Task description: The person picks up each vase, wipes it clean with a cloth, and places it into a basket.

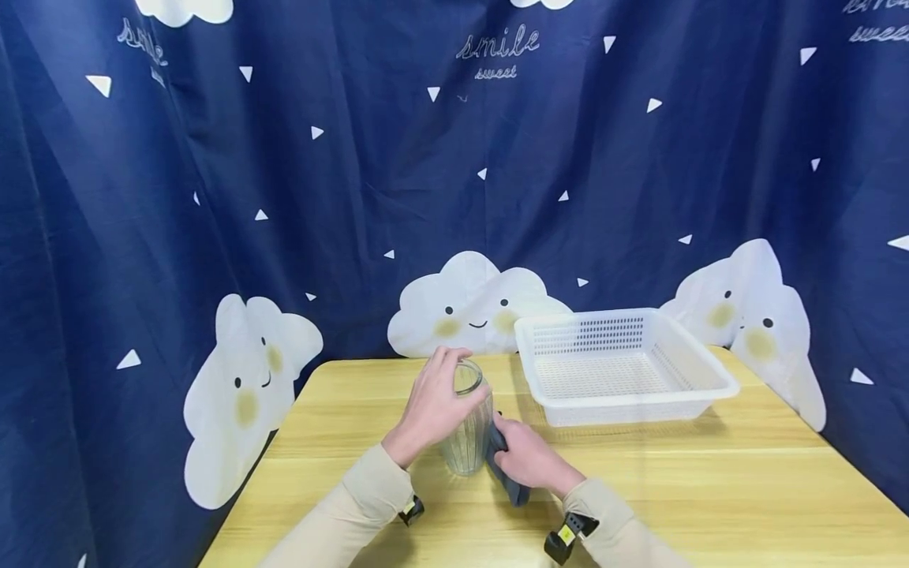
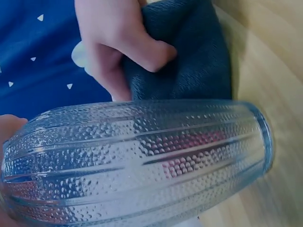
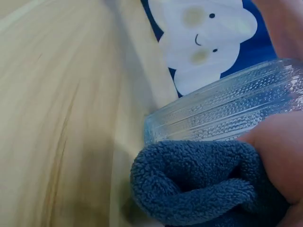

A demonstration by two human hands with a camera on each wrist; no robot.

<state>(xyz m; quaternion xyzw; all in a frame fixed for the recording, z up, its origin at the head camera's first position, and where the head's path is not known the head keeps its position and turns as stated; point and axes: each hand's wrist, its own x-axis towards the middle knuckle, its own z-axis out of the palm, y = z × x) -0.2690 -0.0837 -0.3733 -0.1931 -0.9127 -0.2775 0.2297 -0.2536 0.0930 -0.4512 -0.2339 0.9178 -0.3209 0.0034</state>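
A clear ribbed glass vase (image 1: pixel 465 434) with a dimpled surface stands upright near the middle of the table. My left hand (image 1: pixel 439 398) grips it round the rim from the left, thumb on the near side and fingers over the far side. In my right hand (image 1: pixel 529 455) is a folded dark blue-grey towel (image 1: pixel 513 485), held against the vase's right side. The left wrist view shows the vase (image 2: pixel 142 161) up close, the right thumb pressing into the towel (image 2: pixel 189 61) beyond it. From the right wrist, the towel (image 3: pixel 194 184) appears thickly folded beside the vase base.
A white plastic basket (image 1: pixel 639 410) with perforated walls stands at the back right of the wooden table (image 1: pixel 710 489). Behind the table hangs a navy curtain (image 1: pixel 398 173) printed with clouds and triangles.
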